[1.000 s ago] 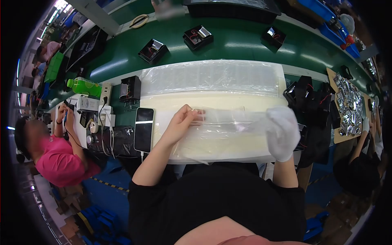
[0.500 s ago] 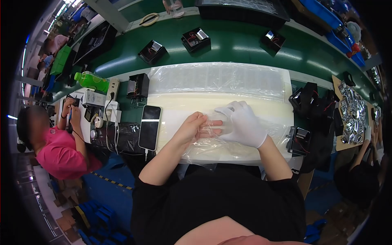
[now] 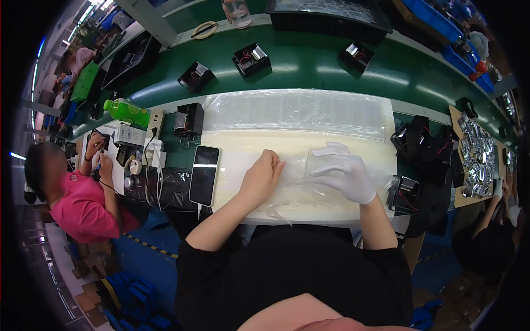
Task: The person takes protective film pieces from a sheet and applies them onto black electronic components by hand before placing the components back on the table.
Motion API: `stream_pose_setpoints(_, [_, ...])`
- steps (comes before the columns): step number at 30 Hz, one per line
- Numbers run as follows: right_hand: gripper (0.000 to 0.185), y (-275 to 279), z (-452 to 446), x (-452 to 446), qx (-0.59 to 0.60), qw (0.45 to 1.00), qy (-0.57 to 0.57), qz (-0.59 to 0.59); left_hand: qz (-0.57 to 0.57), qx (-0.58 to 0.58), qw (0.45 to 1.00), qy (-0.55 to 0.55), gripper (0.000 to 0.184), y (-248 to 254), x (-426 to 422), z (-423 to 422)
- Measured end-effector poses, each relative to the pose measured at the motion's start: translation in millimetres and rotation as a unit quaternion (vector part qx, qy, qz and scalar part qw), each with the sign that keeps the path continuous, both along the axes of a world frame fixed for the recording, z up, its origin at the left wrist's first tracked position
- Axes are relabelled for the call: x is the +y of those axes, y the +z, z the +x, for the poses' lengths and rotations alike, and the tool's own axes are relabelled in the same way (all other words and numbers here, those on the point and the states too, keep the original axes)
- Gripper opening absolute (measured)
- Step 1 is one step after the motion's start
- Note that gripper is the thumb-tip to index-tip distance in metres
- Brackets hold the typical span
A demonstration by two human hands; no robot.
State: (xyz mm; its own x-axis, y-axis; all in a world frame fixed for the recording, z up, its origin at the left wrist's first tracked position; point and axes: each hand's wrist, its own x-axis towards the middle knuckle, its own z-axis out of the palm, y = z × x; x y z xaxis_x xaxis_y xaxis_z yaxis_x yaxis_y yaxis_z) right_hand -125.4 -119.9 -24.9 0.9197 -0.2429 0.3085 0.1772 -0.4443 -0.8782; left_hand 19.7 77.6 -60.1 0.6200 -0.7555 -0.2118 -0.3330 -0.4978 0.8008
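Observation:
My bare left hand (image 3: 261, 177) is closed, its fingertips pinched at the left end of a thin clear plastic film (image 3: 296, 170). In a white glove, my right hand (image 3: 346, 172) is bent over the film's other end, thumb and fingers closed on it. The film stretches between both hands, above a pale cream sheet (image 3: 234, 149) on the work surface. More crumpled clear film lies below my hands. Beyond them, a flat clear plastic pack (image 3: 292, 113) with faint rectangular sections runs along the back of the sheet.
A phone (image 3: 203, 176) with a cable lies left. Black boxes (image 3: 189, 118) with wires stand around the sheet and on the green conveyor belt (image 3: 298, 60). A green bottle (image 3: 127, 112) is at left. A person in pink (image 3: 83, 198) works left; another's gloved hand (image 3: 498, 187) shows right.
My hands have drawn apart, the right moving rightward; the left fingers, earlier stretched behind the film, are now bunched. Black boxes on the belt have shifted left.

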Motion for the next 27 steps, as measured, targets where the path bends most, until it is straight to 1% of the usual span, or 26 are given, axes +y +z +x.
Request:
stream_pose_setpoints(1, [0.017,3.8,-1.7,-1.7,-0.007,1.000,-0.002,0.014,0.053,-0.125,0.990,-0.030,0.013,0.4,1.0,1.6])
stream_pose_setpoints(2, [0.017,6.1,-4.2,-3.1,-0.014,0.997,-0.025,0.074,0.053,-0.128,0.990,-0.027,0.013,-1.1,2.8,4.4])
stream_pose_setpoints(3, [0.017,7.5,-7.5,-5.6,-0.020,0.990,-0.046,0.133,0.021,-0.148,0.988,-0.036,0.016,-5.1,6.0,8.8])
stream_pose_setpoints(4, [0.017,7.5,-13.7,-11.8,-0.022,0.990,-0.043,0.133,-0.012,-0.167,0.985,-0.045,0.018,-9.8,9.8,14.2])
stream_pose_setpoints(6, [0.011,7.6,-23.0,-25.1,-0.091,0.942,-0.153,0.284,-0.078,-0.206,0.973,-0.065,0.023,-13.8,17.2,27.1])
stream_pose_setpoints(7, [0.011,11.4,-21.0,-26.8,-0.094,0.942,-0.153,0.284,-0.074,-0.088,0.992,-0.057,0.024,-8.0,20.5,36.1])
stream_pose_setpoints(8, [0.010,17.4,-20.4,-27.9,-0.080,0.926,-0.187,0.320,-0.067,0.033,0.996,-0.050,0.025,1.1,24.3,46.0])
stream_pose_setpoints(9, [0.008,24.2,-20.5,-28.8,-0.063,0.907,-0.220,0.354,-0.074,0.173,0.982,-0.031,0.025,13.9,24.0,58.8])
stream_pose_setpoints(11, [0.005,32.3,-19.4,-30.5,-0.032,0.861,-0.283,0.421,-0.128,0.110,0.985,0.020,0.025,14.2,18.2,88.8])
stream_pose_setpoints(13, [0.005,34.0,-9.5,-24.8,-0.034,0.862,-0.298,0.407,-0.132,-0.011,0.990,0.055,0.027,34.5,-2.0,111.1])
stream_pose_setpoints(14, [0.006,35.1,-2.1,-19.1,-0.034,0.864,-0.312,0.394,-0.122,-0.033,0.990,0.062,0.027,34.0,-12.6,129.9])
stream_pose_setpoints(15, [0.007,35.7,4.3,-13.9,-0.033,0.865,-0.325,0.381,-0.106,-0.156,0.981,0.051,0.029,31.4,-25.8,148.0])
stream_pose_setpoints(16, [0.007,35.6,7.3,-11.2,-0.033,0.865,-0.338,0.369,-0.088,-0.277,0.956,0.038,0.032,26.3,-39.2,167.0])
stream_pose_setpoints(17, [0.007,32.5,7.1,-11.6,-0.035,0.864,-0.338,0.371,-0.052,-0.364,0.928,0.052,0.034,14.1,-51.9,191.5])
stream_pose_setpoints(18, [0.009,25.5,5.0,-13.0,-0.032,0.875,-0.319,0.362,-0.018,-0.448,0.892,0.062,0.036,-3.2,-60.2,213.3])
stream_pose_setpoints(19, [0.012,17.8,3.4,-15.4,-0.033,0.886,-0.300,0.352,-0.022,-0.451,0.890,0.056,0.036,-24.1,-63.5,231.4])
stream_pose_setpoints(20, [0.014,12.2,2.0,-18.7,-0.035,0.897,-0.282,0.340,0.002,-0.515,0.852,0.092,0.033,-44.1,-66.6,248.4])
stream_pose_setpoints(21, [0.016,10.7,0.3,-21.2,-0.037,0.906,-0.265,0.327,0.023,-0.575,0.808,0.126,0.031,-51.6,-71.7,259.6])
stream_pose_setpoints(23, [0.017,22.7,-0.3,-22.7,-0.033,0.897,-0.278,0.343,0.014,-0.614,0.779,0.132,0.026,-42.8,-81.9,255.5])
stream_pose_setpoints(24, [0.019,31.9,0.0,-22.2,-0.021,0.889,-0.283,0.359,0.005,-0.613,0.781,0.122,0.026,-35.7,-90.1,254.2])
stream_pose_setpoints(26, [0.021,45.0,-0.6,-21.6,0.012,0.873,-0.290,0.391,-0.073,-0.552,0.824,0.105,0.021,-26.0,-103.1,248.1])
stream_pose_setpoints(27, [0.021,46.9,0.1,-22.1,0.011,0.872,-0.298,0.388,-0.079,-0.548,0.827,0.101,0.021,-16.3,-110.1,238.9])
